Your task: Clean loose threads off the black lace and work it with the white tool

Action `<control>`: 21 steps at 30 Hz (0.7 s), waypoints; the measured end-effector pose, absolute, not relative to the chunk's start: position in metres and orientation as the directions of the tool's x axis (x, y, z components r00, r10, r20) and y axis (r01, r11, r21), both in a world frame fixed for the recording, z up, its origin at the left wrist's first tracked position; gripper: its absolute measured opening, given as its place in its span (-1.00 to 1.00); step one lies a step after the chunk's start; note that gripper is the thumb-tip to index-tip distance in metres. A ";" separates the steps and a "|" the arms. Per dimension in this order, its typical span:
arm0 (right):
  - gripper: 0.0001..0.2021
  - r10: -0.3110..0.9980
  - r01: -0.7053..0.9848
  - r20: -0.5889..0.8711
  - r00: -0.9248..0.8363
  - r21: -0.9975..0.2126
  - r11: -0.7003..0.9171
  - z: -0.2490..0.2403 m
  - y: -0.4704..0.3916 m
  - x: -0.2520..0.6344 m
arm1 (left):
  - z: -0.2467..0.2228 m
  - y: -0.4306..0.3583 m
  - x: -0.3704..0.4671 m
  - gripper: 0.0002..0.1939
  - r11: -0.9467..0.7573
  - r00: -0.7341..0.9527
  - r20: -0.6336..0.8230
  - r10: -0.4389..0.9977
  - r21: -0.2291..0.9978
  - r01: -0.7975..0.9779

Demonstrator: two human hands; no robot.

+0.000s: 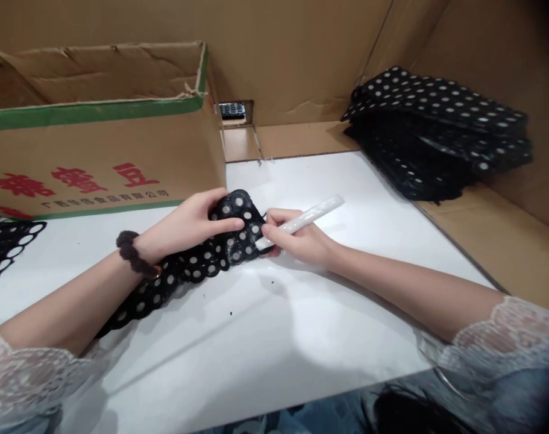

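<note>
"Dotted strip [202, 263]: where did we have it?"
"In our left hand [188, 223], closed on its end, above the table [301, 337]."
"And our right hand [304, 240]?"
"Curled round a white stick [318, 211], tip against the strip; beyond stood a box [102, 141]."

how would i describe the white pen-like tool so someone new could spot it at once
Over the white tabletop, find the right hand near the middle. It holds the white pen-like tool, slanting up to the right, lower end at the black dotted strip. Unlike that strip and the dotted pile at far right, it is slim, straight and white.
</note>
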State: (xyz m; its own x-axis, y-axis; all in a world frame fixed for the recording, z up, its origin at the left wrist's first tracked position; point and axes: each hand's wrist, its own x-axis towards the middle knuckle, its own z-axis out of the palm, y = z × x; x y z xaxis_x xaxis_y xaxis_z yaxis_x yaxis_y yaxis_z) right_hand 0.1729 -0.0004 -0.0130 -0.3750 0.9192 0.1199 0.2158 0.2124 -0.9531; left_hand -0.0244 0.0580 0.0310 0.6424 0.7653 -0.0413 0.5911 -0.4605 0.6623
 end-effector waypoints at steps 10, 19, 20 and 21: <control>-0.75 0.918 0.230 0.359 -0.169 -0.891 0.391 -0.010 0.001 0.173 | 0.027 0.051 -0.021 -0.70 -0.496 0.675 -0.014 0.738 0.667 0.556; -0.75 0.926 0.250 0.358 -0.117 -0.892 0.376 -0.011 0.001 0.172 | 0.028 0.039 -0.010 -0.72 -0.442 0.576 0.037 0.816 0.683 0.582; -0.76 0.924 0.258 0.366 -0.112 -0.887 0.383 -0.012 0.001 0.172 | 0.026 0.038 -0.009 -0.73 -0.397 0.552 0.029 0.833 0.727 0.560; -0.76 0.921 0.268 0.374 -0.105 -0.882 0.388 -0.012 0.001 0.171 | 0.025 0.037 -0.009 -0.73 -0.344 0.531 0.013 0.847 0.774 0.531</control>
State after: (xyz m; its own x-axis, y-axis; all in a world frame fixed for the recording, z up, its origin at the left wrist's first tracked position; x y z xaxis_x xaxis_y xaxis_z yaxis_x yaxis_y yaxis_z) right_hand 0.1715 0.0013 -0.0119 -0.1052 0.9214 0.3740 0.2683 0.3884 -0.8815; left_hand -0.0089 0.0369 0.0254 0.5307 0.8475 0.0127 0.5315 -0.3444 0.7739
